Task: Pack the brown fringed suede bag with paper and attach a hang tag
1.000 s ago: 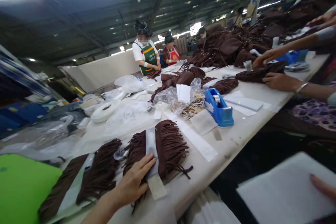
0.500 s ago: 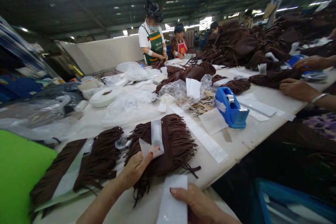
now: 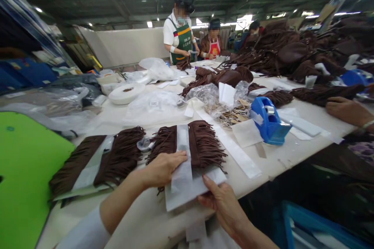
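A dark brown fringed leather piece [image 3: 201,146] lies in front of me with a translucent white paper strip [image 3: 183,140] across its middle. My left hand [image 3: 165,168] rests with fingers stretched out on that strip. A white paper sheet [image 3: 182,196] sticks out from the near edge of the fringed piece, under the strip's loose end. My right hand [image 3: 223,200] grips the sheet's right edge, thumb on top. To the left, a second fringed leather piece [image 3: 118,159] is also banded with white paper. Between the two pieces sits a small clear plastic item [image 3: 144,144].
A blue tape dispenser [image 3: 270,120] stands right of several tags with strings [image 3: 233,114]. Behind are a white roll [image 3: 126,93], plastic bags [image 3: 154,105] and heaped brown leather goods [image 3: 292,50]. A green panel [image 3: 26,171] borders the left. Co-workers [image 3: 181,35] stand across; another person's hand [image 3: 347,111] is right.
My left hand has gone from pinching the strip's end to lying flat on it. My right hand has brought the white sheet up to the fringed piece's near edge. The view has shifted.
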Available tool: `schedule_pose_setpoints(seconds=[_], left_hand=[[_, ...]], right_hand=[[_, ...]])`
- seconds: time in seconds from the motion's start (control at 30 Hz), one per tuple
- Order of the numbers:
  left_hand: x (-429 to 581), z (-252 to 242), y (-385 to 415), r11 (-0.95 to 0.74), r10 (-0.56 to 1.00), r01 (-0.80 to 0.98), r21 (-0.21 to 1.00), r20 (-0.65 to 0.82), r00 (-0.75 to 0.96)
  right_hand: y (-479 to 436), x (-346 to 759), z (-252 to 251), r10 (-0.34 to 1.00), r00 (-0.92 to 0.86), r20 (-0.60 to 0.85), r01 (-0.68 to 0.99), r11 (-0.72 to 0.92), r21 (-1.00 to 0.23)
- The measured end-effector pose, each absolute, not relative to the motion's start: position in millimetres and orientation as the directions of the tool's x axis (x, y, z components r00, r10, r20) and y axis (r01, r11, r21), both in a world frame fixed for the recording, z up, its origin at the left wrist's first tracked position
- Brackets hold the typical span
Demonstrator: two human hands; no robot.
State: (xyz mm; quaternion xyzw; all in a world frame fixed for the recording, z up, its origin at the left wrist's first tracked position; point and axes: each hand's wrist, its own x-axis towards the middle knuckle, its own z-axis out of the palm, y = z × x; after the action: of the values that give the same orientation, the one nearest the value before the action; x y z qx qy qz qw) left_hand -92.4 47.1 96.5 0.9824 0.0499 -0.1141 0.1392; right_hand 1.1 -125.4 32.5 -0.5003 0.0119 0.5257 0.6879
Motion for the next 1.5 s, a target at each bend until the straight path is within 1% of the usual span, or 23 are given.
schedule_pose_setpoints(seconds=[0.1, 0.23, 0.4, 0.57, 0.63, 0.8, 0.9, 1.0, 1.1, 1.13, 1.2, 1.27, 1.3, 1.33, 1.37, 1.4, 1.43, 1.47, 1.5], left_hand=[[-83.0, 115.8, 61.2, -0.942, 0.047, 0.139, 0.305, -0.292, 0.955], [-76.1, 123.0, 74.5, -0.949, 0.055, 0.151, 0.275, -0.328, 0.943], [-75.4, 121.1, 72.4, -0.961, 0.058, 0.142, 0.239, -0.324, 0.944], [-72.8, 123.9, 65.4, -0.96, 0.045, 0.127, 0.249, -0.313, 0.949], [-71.6, 124.1, 64.3, -0.958, 0.041, 0.125, 0.258, -0.308, 0.95], [-72.0, 120.7, 63.6, -0.948, 0.015, 0.104, 0.3, -0.284, 0.959], [-73.6, 117.4, 61.1, -0.945, 0.003, 0.085, 0.317, -0.253, 0.968], [-76.4, 112.8, 53.3, -0.948, 0.017, 0.088, 0.307, -0.226, 0.974], [-81.6, 101.6, 39.3, -0.962, 0.058, 0.105, 0.253, -0.188, 0.98], [-84.2, 95.3, 34.0, -0.972, 0.073, 0.107, 0.21, -0.165, 0.984], [-90.7, 78.8, 24.4, -0.989, 0.112, 0.12, 0.089, -0.091, 0.99], [-97.8, 59.1, 17.2, -0.988, 0.148, 0.148, -0.031, 0.019, 0.989], [-101.1, 49.3, 14.7, -0.984, 0.155, 0.161, -0.074, 0.084, 0.984], [-103.9, 40.2, 12.9, -0.98, 0.154, 0.171, -0.104, 0.153, 0.976], [-106.0, 32.2, 11.4, -0.976, 0.145, 0.175, -0.126, 0.219, 0.965], [-107.5, 25.8, 10.4, -0.975, 0.127, 0.171, -0.142, 0.279, 0.952], [-108.4, 21.0, 9.5, -0.973, 0.112, 0.17, -0.154, 0.328, 0.938], [-108.7, 17.9, 8.8, -0.972, 0.1, 0.17, -0.164, 0.364, 0.926], [-108.7, 16.2, 8.1, -0.97, 0.091, 0.17, -0.173, 0.39, 0.916]], right_hand=[[-125.3, 4.0, 35.6, 0.718, 0.417, -0.557, -0.763, -0.056, -0.644], [-132.7, 12.5, 35.6, 0.666, 0.49, -0.563, -0.727, -0.044, -0.685], [-140.0, 10.7, 34.9, 0.587, 0.619, -0.522, -0.689, 0.087, -0.72], [-122.1, -2.3, 32.2, 0.534, 0.652, -0.538, -0.716, 0.201, -0.669], [-112.2, -5.0, 32.5, 0.524, 0.642, -0.559, -0.728, 0.19, -0.658], [-98.8, -5.1, 36.2, 0.566, 0.55, -0.614, -0.764, 0.046, -0.643], [-98.1, -2.9, 34.9, 0.572, 0.556, -0.603, -0.758, 0.053, -0.65], [-95.9, -0.8, 30.9, 0.581, 0.559, -0.591, -0.749, 0.049, -0.66], [-90.2, 1.8, 29.0, 0.623, 0.531, -0.574, -0.736, 0.004, -0.677], [-89.1, 2.9, 29.2, 0.644, 0.513, -0.567, -0.728, -0.022, -0.685], [-91.3, 5.5, 30.2, 0.689, 0.465, -0.556, -0.699, -0.1, -0.708], [-101.9, 7.5, 30.7, 0.722, 0.387, -0.574, -0.663, -0.215, -0.717], [-109.9, 8.1, 30.4, 0.729, 0.36, -0.582, -0.621, -0.278, -0.733], [-119.0, 8.7, 29.8, 0.738, 0.384, -0.555, -0.527, -0.318, -0.788], [-127.9, 9.3, 29.1, 0.76, 0.457, -0.463, -0.363, -0.315, -0.877], [-135.6, 10.3, 28.4, 0.79, 0.547, -0.277, -0.117, -0.255, -0.96], [-140.9, 11.9, 28.0, 0.81, 0.587, -0.005, 0.195, -0.148, -0.969], [-143.2, 14.0, 28.0, 0.8, 0.527, 0.285, 0.504, -0.024, -0.863], [-142.2, 16.7, 28.4, 0.765, 0.39, 0.512, 0.73, 0.082, -0.678]])
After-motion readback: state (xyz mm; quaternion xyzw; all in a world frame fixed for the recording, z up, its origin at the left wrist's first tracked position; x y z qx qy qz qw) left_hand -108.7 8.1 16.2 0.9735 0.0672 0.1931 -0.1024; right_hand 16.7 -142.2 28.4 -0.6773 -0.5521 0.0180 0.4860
